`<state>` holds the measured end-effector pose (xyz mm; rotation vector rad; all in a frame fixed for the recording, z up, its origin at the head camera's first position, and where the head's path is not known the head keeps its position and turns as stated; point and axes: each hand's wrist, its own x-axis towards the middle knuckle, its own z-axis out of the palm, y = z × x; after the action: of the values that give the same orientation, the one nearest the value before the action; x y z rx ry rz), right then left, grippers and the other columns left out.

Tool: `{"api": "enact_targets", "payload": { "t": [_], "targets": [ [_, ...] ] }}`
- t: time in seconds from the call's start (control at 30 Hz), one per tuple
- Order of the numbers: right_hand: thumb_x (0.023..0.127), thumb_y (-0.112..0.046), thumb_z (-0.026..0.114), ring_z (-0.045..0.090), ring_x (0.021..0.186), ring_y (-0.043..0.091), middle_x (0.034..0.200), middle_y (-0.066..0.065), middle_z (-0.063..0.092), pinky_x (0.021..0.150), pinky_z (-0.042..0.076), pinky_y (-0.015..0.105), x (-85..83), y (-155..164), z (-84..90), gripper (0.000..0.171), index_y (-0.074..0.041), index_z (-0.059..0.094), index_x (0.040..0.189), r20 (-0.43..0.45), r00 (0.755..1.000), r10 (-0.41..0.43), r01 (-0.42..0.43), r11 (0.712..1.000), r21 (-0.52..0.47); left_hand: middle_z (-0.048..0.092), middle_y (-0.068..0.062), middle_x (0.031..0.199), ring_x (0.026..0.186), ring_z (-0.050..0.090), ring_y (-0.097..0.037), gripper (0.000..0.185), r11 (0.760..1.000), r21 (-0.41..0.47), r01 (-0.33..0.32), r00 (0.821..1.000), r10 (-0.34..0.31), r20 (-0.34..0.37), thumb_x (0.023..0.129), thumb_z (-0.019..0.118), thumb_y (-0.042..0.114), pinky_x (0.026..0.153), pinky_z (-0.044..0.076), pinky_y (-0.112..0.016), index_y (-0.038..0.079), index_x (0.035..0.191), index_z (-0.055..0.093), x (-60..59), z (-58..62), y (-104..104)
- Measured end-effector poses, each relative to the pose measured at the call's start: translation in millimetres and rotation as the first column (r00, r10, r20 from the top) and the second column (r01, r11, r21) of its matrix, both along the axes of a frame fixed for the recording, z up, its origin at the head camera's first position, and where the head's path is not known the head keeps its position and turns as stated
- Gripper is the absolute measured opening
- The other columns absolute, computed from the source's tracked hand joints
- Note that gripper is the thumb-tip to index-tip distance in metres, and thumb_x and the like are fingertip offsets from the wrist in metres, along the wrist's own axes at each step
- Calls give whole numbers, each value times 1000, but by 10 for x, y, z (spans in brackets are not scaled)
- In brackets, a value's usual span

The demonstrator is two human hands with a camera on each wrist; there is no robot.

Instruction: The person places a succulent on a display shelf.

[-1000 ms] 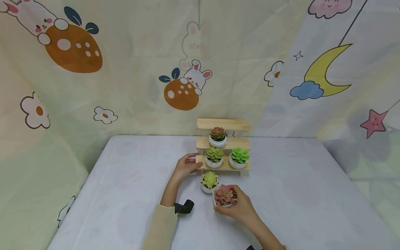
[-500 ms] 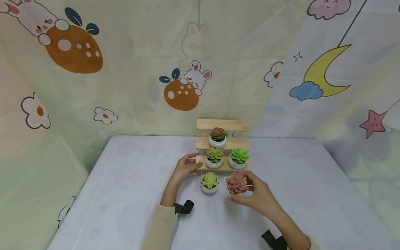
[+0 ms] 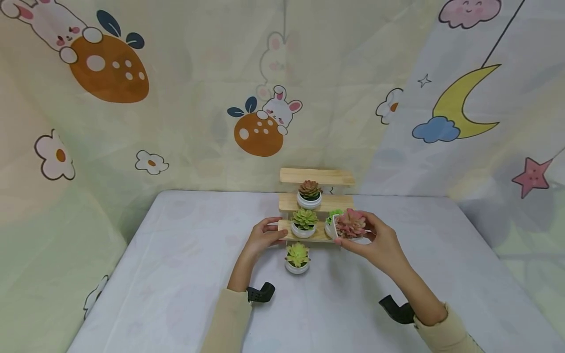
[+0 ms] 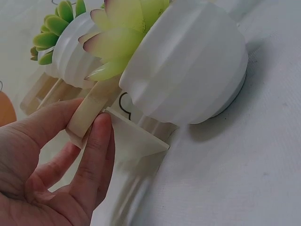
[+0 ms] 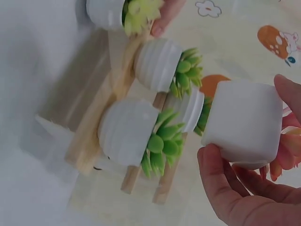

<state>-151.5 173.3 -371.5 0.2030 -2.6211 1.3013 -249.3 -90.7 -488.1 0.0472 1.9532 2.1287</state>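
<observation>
My left hand [image 3: 264,236] pinches the left end of the lowest board of a tiered wooden plant stand [image 3: 316,204]; the left wrist view shows thumb and fingers on the board end [image 4: 89,110]. My right hand [image 3: 383,249] holds a pink artificial succulent [image 3: 350,224] by its square white pot [image 5: 242,120], raised in front of the stand's right side. Behind it, partly hidden, a bright green succulent [image 5: 162,143] stands on the lowest board. Beside that is another green succulent [image 3: 304,219]. On the middle board sits a reddish-brown succulent [image 3: 310,190].
A yellow-green succulent [image 3: 297,254] in a round white pot stands on the table [image 3: 185,274] in front of the stand. The stand's top board [image 3: 317,176] carries nothing. A printed cloth backdrop [image 3: 194,98] hangs close behind the stand.
My right hand has carried the pink succulent up and to the right, from beside the yellow-green one to in front of the bright green one. My left hand keeps its place on the board.
</observation>
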Motion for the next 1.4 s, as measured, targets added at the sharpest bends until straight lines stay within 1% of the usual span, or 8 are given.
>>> {"api": "enact_targets", "payload": {
  "t": [0.1,0.23,0.57,0.67,0.77,0.9,1.2,1.4],
  "targets": [
    [79,-20,83,61,109,32,121,19,60,83,47,7,-126,58,51,66,4,52,132,22,1000,-5,5,1000,-21,60,-19,109,78,66,-15,51,1000,-4,0,1000,0,6,88,72,5,79,61,-37,0,135,52,-3,-1,0],
    [82,-26,80,59,112,32,124,20,58,79,47,4,-322,146,114,70,3,48,137,64,998,-18,21,999,-49,60,-18,107,78,66,-15,51,1000,2,-3,1000,3,17,87,72,4,78,61,-35,2,135,53,-5,5,0],
    [84,-36,77,58,101,25,120,21,59,69,50,13,-699,197,121,68,2,51,133,100,991,-88,94,994,-56,61,-19,108,77,66,-15,50,1000,1,-6,1000,6,3,87,72,5,79,61,-38,0,134,54,-22,3,-18],
    [84,-36,77,57,100,22,120,20,58,69,50,15,-787,177,97,66,2,52,132,110,989,-97,108,990,-92,60,-19,108,77,66,-15,50,1000,6,-4,1000,4,11,88,71,4,80,61,-40,-1,134,54,-29,-8,-19],
    [84,-36,77,56,104,26,123,21,57,74,50,20,-866,138,72,69,1,50,135,137,986,-98,113,988,-106,60,-18,107,77,66,-14,50,1000,5,-3,1000,3,20,88,71,3,79,61,-39,-1,134,53,-22,-8,-24],
    [84,-39,77,54,110,31,126,22,55,79,49,29,-939,86,36,74,0,46,139,185,979,-80,101,989,-108,60,-18,108,78,66,-14,50,1000,-3,-8,999,8,35,87,72,4,77,61,-35,1,134,54,-15,0,-27],
    [83,-41,76,54,109,32,125,22,54,73,50,28,-1010,91,-83,76,1,46,138,255,964,-78,99,993,-70,62,-18,110,78,66,-14,52,1000,-12,5,1000,-5,29,88,72,7,82,60,-40,1,136,52,-28,-29,-18],
    [83,-45,76,53,110,34,125,23,54,77,51,34,-1037,105,-102,78,2,46,138,275,957,-92,108,993,-43,62,-18,110,78,66,-14,52,1000,-22,0,999,1,34,88,72,7,81,61,-39,1,135,52,-33,-28,-1]
  ]
}}
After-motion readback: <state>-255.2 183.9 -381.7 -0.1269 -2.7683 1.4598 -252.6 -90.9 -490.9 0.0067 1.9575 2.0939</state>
